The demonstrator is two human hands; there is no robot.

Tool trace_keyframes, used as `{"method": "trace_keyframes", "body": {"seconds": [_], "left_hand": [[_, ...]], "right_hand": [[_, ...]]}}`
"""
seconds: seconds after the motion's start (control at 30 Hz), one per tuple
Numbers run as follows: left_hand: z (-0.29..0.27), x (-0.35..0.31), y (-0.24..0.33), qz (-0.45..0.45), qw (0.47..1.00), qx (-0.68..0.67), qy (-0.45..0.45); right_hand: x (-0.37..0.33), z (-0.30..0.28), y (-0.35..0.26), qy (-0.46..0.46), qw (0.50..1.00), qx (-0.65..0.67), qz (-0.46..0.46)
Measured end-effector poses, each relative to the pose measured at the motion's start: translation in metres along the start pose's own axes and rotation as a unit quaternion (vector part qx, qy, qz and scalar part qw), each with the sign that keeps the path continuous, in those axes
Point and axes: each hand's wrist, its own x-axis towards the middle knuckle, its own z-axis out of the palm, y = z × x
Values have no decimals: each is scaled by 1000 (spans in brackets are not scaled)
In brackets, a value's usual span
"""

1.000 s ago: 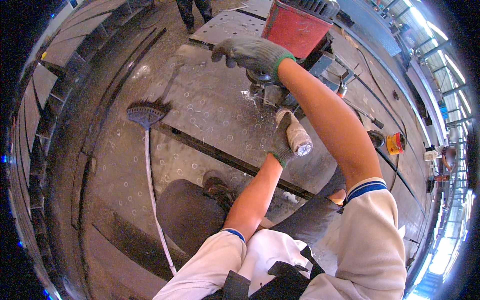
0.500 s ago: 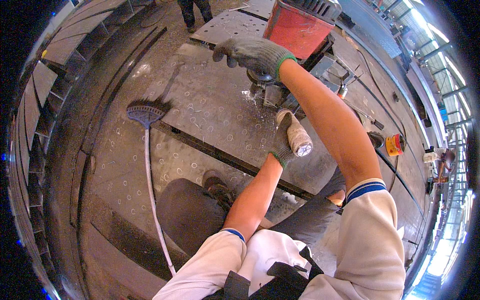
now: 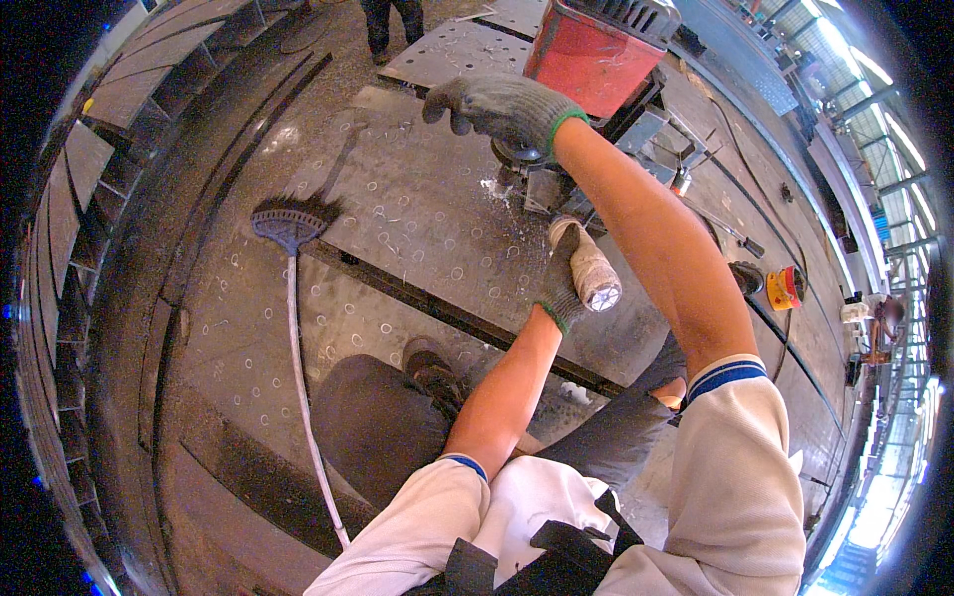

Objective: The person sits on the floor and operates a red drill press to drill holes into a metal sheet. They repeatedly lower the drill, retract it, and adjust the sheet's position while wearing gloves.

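My left hand, in a dark grey glove, is closed round a cylindrical tool. Tan wrapping covers its body, and its near end is round and vented. My right hand, in a similar green-cuffed glove, reaches forward above a dark round part. Its fingers bend down at the far left, and whatever lies under the palm is hidden. Just right of that hand stands a red box-shaped machine housing with a black vented top. White specks lie on the steel plate beside the dark round part.
A long-handled broom lies to the left, bristles away from me. Steel beams line the far left. On the right sit a yellow-and-red container and trailing cables. A person's legs show at the top.
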Motion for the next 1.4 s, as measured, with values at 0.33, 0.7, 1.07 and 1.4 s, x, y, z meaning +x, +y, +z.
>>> {"method": "trace_keyframes", "body": {"seconds": [0.33,0.7,1.07,1.4], "left_hand": [[-10,7,7,28,997,46,-48],[24,-10,-5,59,995,77,19],[25,-15,-2,78,992,88,44],[41,-17,-6,63,994,74,52]], "right_hand": [[7,1,-4,47,998,2,-45],[-13,4,1,76,991,89,-65],[-14,-2,-12,68,991,101,-52],[-16,2,9,94,986,-23,-135]]}}
